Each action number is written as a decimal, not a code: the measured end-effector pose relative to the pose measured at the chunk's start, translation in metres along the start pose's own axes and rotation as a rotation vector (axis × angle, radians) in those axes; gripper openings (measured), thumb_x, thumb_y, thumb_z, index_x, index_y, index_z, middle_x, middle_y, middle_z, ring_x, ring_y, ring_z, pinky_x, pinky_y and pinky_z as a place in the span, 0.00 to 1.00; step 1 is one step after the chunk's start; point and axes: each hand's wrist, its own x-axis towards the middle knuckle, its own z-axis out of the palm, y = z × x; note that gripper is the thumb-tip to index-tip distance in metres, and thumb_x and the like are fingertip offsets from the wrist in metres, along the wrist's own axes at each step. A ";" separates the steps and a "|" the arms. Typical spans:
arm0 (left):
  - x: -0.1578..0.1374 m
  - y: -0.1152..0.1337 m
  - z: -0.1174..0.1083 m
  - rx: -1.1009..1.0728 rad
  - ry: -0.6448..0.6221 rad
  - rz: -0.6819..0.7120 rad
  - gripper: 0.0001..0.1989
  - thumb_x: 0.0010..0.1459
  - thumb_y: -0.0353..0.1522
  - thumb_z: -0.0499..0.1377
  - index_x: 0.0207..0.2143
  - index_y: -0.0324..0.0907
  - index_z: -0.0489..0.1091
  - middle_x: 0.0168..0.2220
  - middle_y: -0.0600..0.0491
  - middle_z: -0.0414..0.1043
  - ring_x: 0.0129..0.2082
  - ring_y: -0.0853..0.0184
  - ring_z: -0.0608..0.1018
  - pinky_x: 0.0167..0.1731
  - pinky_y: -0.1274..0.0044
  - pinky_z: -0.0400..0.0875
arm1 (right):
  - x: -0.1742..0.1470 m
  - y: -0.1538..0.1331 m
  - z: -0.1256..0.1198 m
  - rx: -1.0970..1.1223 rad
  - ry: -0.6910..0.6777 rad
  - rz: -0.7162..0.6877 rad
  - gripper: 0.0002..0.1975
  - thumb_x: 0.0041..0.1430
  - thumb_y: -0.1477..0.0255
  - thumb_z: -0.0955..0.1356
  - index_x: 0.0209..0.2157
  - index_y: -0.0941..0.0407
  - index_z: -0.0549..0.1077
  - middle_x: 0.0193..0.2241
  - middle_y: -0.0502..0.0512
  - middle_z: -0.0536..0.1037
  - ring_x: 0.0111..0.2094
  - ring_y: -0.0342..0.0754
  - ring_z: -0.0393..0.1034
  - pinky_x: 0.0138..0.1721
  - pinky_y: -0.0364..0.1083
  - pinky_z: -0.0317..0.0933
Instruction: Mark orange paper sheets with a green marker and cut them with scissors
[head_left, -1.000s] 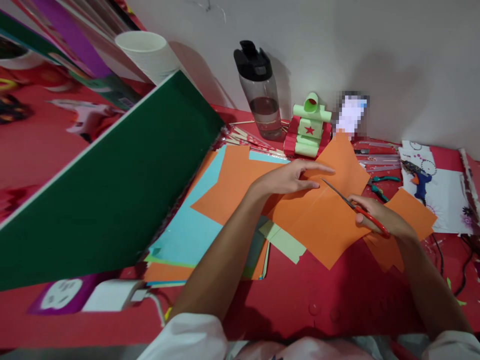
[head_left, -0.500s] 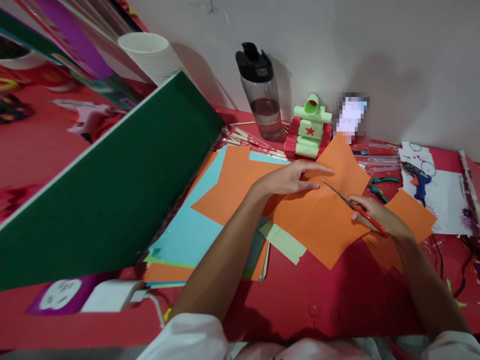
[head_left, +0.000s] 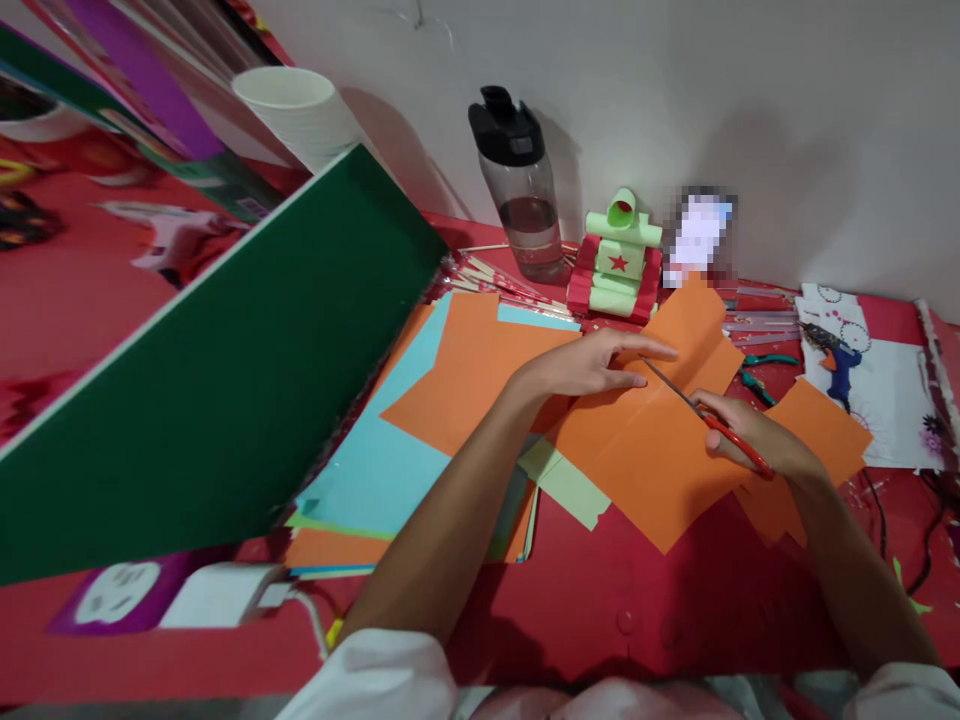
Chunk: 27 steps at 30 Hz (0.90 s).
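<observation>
Over a large sheet of orange paper [head_left: 660,460], my right hand [head_left: 750,435] grips a pair of scissors [head_left: 739,445] by the red handles. A metal blade lies across the sheet, its tip close to my left thumb. My left hand [head_left: 585,365] holds the sheet's upper left part, forefinger stretched over it and thumb apart below; the other fingers are hidden. The sheet bends upward beyond the blade. Smaller orange paper pieces [head_left: 821,430] lie by my right wrist. Under my left forearm is a stack of coloured paper [head_left: 382,470], with a pale green strip [head_left: 574,490] beside it.
A green board [head_left: 225,380] leans at the left, near white cups [head_left: 289,110]. Along the wall stand a water bottle [head_left: 521,190], a green-and-red paper model [head_left: 619,260] and a blurred phone [head_left: 697,235]. Green-handled pliers [head_left: 765,375] and a blue glue gun [head_left: 844,370] lie right.
The orange sheet and my left hand have shifted slightly right and down. The sheet's far part is now more bent. My right hand with the scissors has barely moved.
</observation>
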 end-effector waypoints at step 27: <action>-0.003 -0.007 -0.006 -0.045 0.086 0.021 0.23 0.67 0.46 0.64 0.56 0.41 0.78 0.46 0.46 0.79 0.30 0.71 0.73 0.31 0.79 0.68 | 0.002 -0.002 0.001 0.061 0.075 0.108 0.11 0.66 0.62 0.70 0.37 0.53 0.67 0.29 0.46 0.71 0.29 0.45 0.63 0.32 0.43 0.53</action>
